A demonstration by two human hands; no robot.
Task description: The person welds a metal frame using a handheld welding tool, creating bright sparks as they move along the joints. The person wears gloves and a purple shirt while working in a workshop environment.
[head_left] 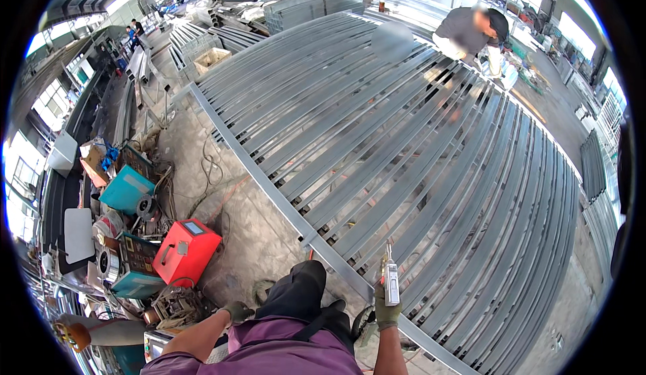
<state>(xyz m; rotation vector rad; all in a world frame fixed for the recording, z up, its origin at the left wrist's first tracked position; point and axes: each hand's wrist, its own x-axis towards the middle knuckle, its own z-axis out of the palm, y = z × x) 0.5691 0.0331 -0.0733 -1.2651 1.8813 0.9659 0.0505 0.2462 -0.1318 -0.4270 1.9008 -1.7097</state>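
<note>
My right hand, in a dark olive work glove, is closed round a silver-white handheld welding gun with a thin nozzle pointing away from me. The gun is above the near edge of a large metal frame, across which many long grey metal slats lie side by side with narrow gaps. Beside my left thigh hangs my gloved left hand, away from the frame. Its fingers are too small and shaded to make out.
A co-worker bends over the frame's far side. On the floor at my left stand a red machine, teal machines and coiled cables. Stacked metal profiles lie beyond the frame.
</note>
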